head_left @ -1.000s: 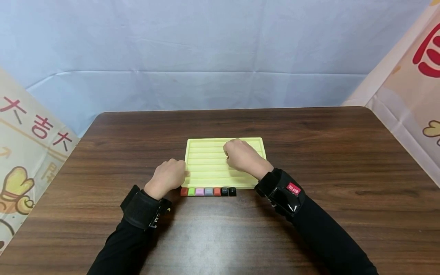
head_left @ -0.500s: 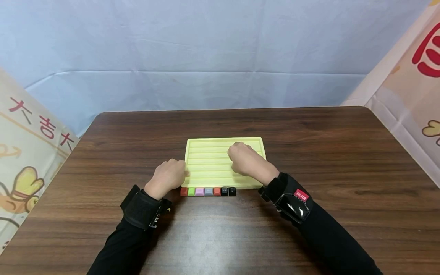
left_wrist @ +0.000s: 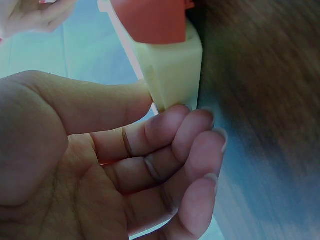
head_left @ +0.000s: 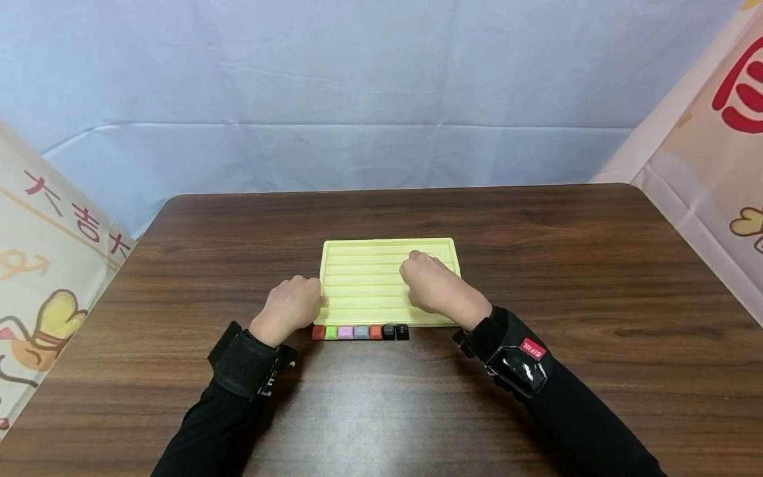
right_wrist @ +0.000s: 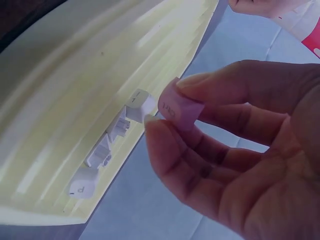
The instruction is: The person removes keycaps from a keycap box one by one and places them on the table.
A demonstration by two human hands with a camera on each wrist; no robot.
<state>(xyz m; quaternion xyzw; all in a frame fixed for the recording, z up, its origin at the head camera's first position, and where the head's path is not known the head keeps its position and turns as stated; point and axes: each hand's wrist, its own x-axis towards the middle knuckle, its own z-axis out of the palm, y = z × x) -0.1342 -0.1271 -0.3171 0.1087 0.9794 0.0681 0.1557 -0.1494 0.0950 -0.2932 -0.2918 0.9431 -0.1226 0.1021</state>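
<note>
A pale yellow ridged tray (head_left: 357, 291) lies on the table. My left hand (head_left: 292, 305) grips its left edge; in the left wrist view the thumb is on one side and the fingertips (left_wrist: 202, 150) on the other. Over the tray's right half, my right hand (head_left: 438, 285) pinches a pinkish-purple keycap (right_wrist: 176, 107) between thumb and index finger. Several white keycaps sit in a tray groove near it, including an upright one (right_wrist: 82, 183) and others showing their hollow undersides (right_wrist: 100, 151). My right hand hides them in the head view.
Along the tray's near edge runs a row of coloured keycaps (head_left: 361, 332), with a dark red keycap (left_wrist: 155, 22) at its left end. The brown wooden table (head_left: 536, 252) is backed by a pale blue cloth (head_left: 357, 99). Printed cloths hang at both sides.
My right hand has drifted right and slightly nearer to me over the tray. My left hand and the tray have stayed put. The printed cloth at left has shifted.
</note>
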